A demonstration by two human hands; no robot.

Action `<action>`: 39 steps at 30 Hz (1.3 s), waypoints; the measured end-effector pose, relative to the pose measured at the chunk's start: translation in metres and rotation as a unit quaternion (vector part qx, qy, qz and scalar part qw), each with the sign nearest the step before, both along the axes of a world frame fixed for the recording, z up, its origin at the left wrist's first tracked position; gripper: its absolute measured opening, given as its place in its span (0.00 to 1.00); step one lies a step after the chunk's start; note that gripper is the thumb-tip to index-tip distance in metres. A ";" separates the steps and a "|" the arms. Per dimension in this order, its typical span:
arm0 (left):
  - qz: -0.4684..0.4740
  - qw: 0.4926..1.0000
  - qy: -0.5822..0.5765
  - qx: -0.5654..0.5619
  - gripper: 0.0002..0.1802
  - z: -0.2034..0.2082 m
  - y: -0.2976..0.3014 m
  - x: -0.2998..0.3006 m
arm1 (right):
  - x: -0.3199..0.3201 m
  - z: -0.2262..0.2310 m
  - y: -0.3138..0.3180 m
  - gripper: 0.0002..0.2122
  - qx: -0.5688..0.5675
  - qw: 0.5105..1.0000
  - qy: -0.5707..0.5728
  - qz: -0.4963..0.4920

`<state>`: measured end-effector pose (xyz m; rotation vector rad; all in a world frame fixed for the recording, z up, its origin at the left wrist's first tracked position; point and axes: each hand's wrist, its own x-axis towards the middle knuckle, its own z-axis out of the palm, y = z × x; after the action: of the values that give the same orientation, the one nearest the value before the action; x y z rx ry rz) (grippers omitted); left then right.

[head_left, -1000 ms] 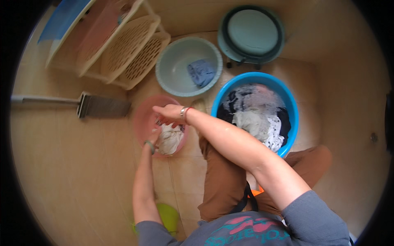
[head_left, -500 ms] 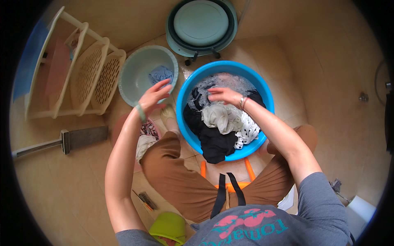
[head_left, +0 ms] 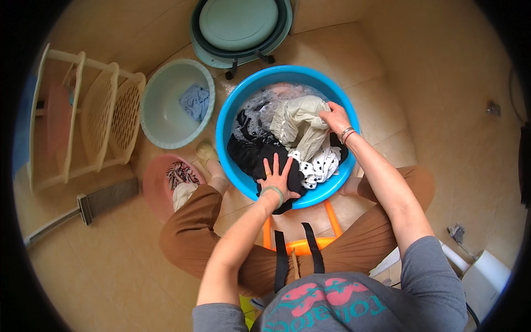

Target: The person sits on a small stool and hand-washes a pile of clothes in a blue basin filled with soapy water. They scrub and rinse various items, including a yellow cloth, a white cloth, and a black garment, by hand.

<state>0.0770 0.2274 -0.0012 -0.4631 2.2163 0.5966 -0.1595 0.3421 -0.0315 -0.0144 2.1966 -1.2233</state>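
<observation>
Between my knees stands a round blue tub [head_left: 223,110] with wet clothes and foamy water [head_left: 260,105] in it. My left hand [head_left: 275,180] lies with spread fingers on a black garment [head_left: 264,157] at the tub's near side. At the right rim, my right hand [head_left: 336,119] pinches the edge of a pale cream garment [head_left: 301,119] and lifts part of it above the pile. A white cloth with black dots [head_left: 321,167] lies beneath and beside it, next to the black one.
Left of the tub, a pale green basin [head_left: 157,119] holds a blue cloth [head_left: 194,102]. Nearer me, a pink basin [head_left: 155,185] contains patterned and white fabric. A folded teal basin [head_left: 238,25] leans at the back wall. A cream rack [head_left: 105,119] and a squeegee mop [head_left: 110,198] are far left.
My left hand has come from above the green basin down onto the black garment. My right hand has moved right and taken hold of the cream garment, which is now spread further up.
</observation>
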 end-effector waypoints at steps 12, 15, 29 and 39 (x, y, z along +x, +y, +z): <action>0.326 0.873 0.308 0.191 0.29 0.008 -0.143 -0.022 | 0.020 -0.001 0.026 0.25 0.156 0.896 0.383 0.159; 0.380 0.830 0.318 0.258 0.28 0.046 -0.157 -0.040 | 0.043 0.006 0.025 0.26 0.121 0.857 0.387 0.318; 0.530 0.649 0.300 0.457 0.22 0.097 -0.155 -0.094 | 0.159 -0.023 -0.005 0.11 0.079 0.943 0.090 0.311; 0.562 0.464 0.252 0.637 0.19 0.086 -0.135 -0.089 | 0.186 -0.006 -0.027 0.17 -0.054 0.935 -0.138 0.322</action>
<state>-0.0121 0.0924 0.0852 -0.8693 0.8180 3.0237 0.0265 0.3151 -0.0378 -0.5334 1.6734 -0.8965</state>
